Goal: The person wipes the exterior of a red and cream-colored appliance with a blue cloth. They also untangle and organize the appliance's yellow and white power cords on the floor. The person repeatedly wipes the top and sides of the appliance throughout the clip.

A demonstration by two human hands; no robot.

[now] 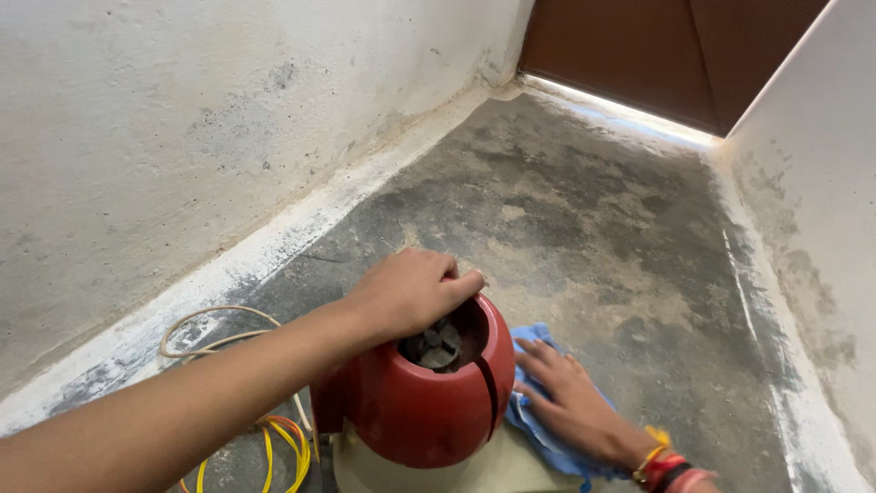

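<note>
Red mixer base (420, 402) stands near, on floor (584, 228). Left hand (411, 290) fingers curled over its top rim. Right hand (570, 397) fingers spread flat on blue cloth (547, 438), just right of base. Risk: base tips if pushed sideways; loose cord (214, 333) and yellow wires (283, 452) at left may snag.

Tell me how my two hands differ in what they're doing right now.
The left hand grips the top rim of the red rounded housing, fingers curled; the right hand lies flat, fingers spread, on the blue cloth beside it. The left wrist is bare, while the right wrist wears coloured bangles. Both hands are bare.
</note>
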